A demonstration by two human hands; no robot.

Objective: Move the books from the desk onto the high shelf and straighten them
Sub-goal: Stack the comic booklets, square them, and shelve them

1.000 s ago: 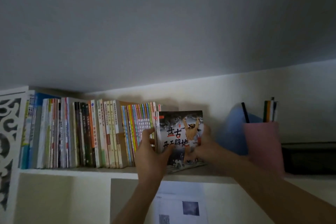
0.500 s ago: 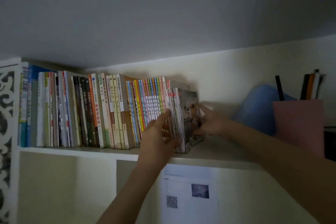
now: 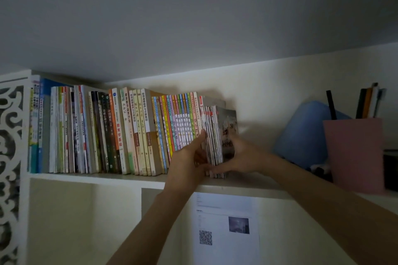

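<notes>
Two hands are working at the right end of the row of books [image 3: 129, 133] on the high shelf [image 3: 103, 178]. A bundle of thin booklets [image 3: 213, 135] is standing on the shelf board, touching the last tall spine of the row, with its dark pictured cover facing right. The left hand [image 3: 187, 161] is reaching up in front of the spines, fingers extended and lying against the bundle's near edge, thumb low near the bottom corner; it is pressing more than gripping. The right hand [image 3: 239, 157] is cupping the bundle's outer cover from the right, fingers spread over the picture and thumb at the lower front corner, so the booklets are being squeezed between both hands.

Judging from this, the move onto the shelf is looking largely done: the bundle is already up and upright. What seems left is straightening, since the booklets are sitting slightly forward of the taller spines and their edges are fanning a little. The counter is out of sight, so whether more books are waiting there cannot be told.

Farther right, well apart from the books, a pink holder [image 3: 355, 153] is carrying several upright pens [image 3: 366, 101], with a blue rounded object [image 3: 301, 135] behind it.
</notes>
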